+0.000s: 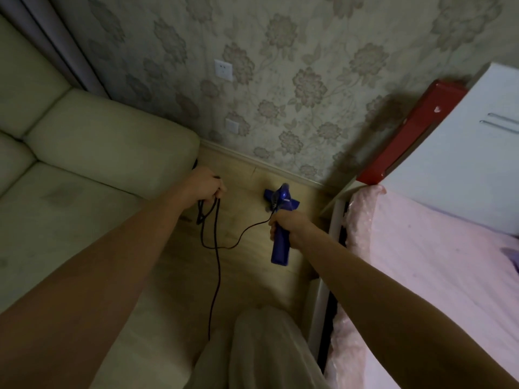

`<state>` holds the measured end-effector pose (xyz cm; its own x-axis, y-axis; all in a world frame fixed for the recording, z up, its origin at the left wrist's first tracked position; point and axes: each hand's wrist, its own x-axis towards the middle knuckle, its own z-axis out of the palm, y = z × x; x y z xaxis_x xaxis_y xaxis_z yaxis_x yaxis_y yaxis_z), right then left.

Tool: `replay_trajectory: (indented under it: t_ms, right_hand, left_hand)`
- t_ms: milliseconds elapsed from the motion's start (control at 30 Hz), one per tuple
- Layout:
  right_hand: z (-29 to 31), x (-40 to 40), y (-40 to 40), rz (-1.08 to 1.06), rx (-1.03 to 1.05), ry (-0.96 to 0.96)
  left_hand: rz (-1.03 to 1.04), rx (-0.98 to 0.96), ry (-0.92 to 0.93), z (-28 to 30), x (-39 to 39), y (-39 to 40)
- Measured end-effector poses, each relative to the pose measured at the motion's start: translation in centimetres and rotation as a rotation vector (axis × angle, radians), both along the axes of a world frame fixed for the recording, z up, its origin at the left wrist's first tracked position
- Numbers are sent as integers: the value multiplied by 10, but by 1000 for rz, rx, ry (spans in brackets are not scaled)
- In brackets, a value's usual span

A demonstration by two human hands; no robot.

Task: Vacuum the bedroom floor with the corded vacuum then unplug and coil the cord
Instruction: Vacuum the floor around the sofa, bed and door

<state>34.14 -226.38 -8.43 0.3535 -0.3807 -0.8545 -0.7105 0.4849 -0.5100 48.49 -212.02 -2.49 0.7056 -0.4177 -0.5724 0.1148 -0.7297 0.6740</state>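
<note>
Right hand (pixel 283 224) gripping the vacuum (pixel 279 220) by its blue handle, fingers curled tight round it; head of the vacuum lying on the floor (pixel 247 273) at the far end of the narrow strip, near the skirting. Left hand (pixel 206 185) holding gathered loops of the cord (pixel 217 265), fingers closed on them, beside the sofa (pixel 92 153) on the left. Cord sagging in a slack curve from the vacuum to the left hand, with another run trailing near along the floor toward the legs (pixel 261 349).

Risks, judged from this layout:
- Trailing run lying close to the feet: possibly catching a foot and tripping, or jerking the plug, wherever that is, since no plug is showing in the wall socket (pixel 223 69).
- Slack curve hanging just left of the vacuum: possibly getting run over or sucked at by the head when pushing sideways.
- Loops held loosely in one hand: possibly slipping and tangling while both arms are working.
- Tight strip between sofa and bed (pixel 421 262): possibly knocking the head against the bed frame or the skirting.
- Dim lighting: making the dark cord hard to follow.
</note>
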Motion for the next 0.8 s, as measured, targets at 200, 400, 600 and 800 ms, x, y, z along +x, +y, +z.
replay_trajectory:
  t_ms: [200,400,600,800]
  right_hand:
    - [34,-44,61,66,53,-26]
    - [60,-78,94,209,25,3]
    - [72,-100,100,233,28,9]
    - [62,-82,90,133,9,-23]
  left_hand:
    - [-37,17,-16,19,-15,32]
    - [-131,-12,-26,38,-41,40]
    - [-144,7,-89,37,-56,50]
    - [-116,-14,-139,33,-56,36]
